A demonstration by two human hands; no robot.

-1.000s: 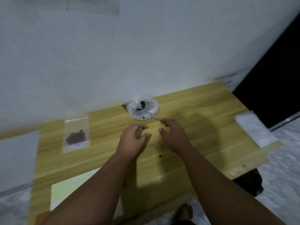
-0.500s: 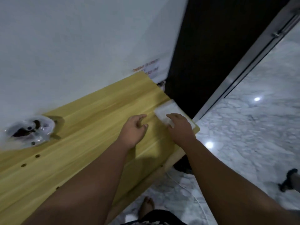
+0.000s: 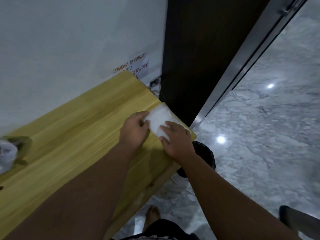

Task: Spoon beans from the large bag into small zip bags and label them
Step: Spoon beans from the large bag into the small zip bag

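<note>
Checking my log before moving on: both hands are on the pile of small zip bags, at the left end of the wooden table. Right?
Not quite. The head view shows the pile of small zip bags at the right end of the wooden table, at the corner by the dark door. The left hand and right hand are both on it, as you said.

Yellow wood-grain table (image 3: 78, 135) is standing against a white wall (image 3: 69, 49). A pale, flat pack of small zip bags (image 3: 158, 118) is lying at its far right corner. The crumpled clear large bag (image 3: 7, 153) is sitting at the left edge, partly cut off.
</note>
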